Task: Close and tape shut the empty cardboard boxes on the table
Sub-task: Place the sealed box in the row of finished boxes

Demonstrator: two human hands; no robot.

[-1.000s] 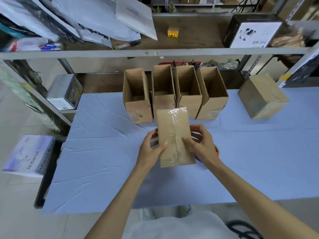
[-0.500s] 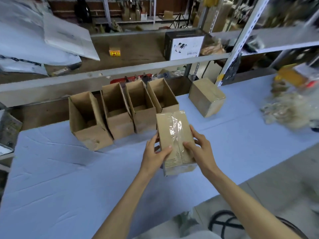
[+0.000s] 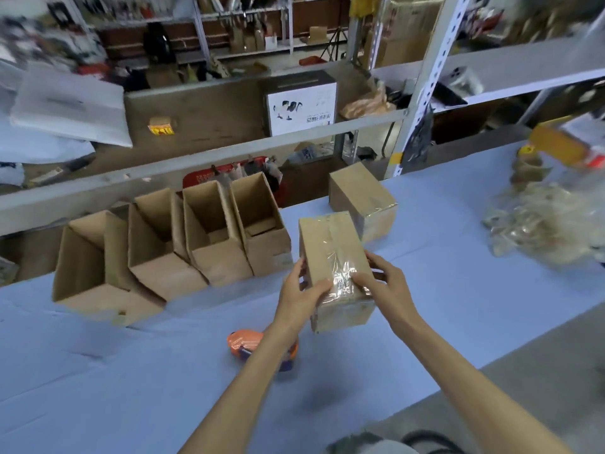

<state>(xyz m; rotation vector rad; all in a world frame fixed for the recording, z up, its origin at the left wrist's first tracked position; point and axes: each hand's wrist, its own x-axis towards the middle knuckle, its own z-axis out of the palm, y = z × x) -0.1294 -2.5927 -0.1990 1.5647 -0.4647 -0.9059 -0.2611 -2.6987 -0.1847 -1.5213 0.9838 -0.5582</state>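
Four open boxes (image 3: pixel 98 290) (image 3: pixel 163 273) (image 3: pixel 219 263) (image 3: pixel 271 253), two taped boxes (image 3: pixel 330 247) (image 3: pixel 357 191)

No legible text, white-fronted box (image 3: pixel 299 108) with blurred dark print, small box (image 3: pixel 160 126) with unreadable yellow-red label

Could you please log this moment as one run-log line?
left hand grips taped box | right hand grips same box | four open boxes in row | second sealed box behind | tape dispenser on table

- Blue-covered table (image 3: pixel 98 371): four open boxes (image 3: pixel 219 267) stand in a row along its far edge.
- A sealed box (image 3: pixel 360 198) sits to their right.
- An orange tape dispenser (image 3: pixel 244 344) lies mid-table.
- Some crumpled plastic (image 3: pixel 540 221) lies at the right end.
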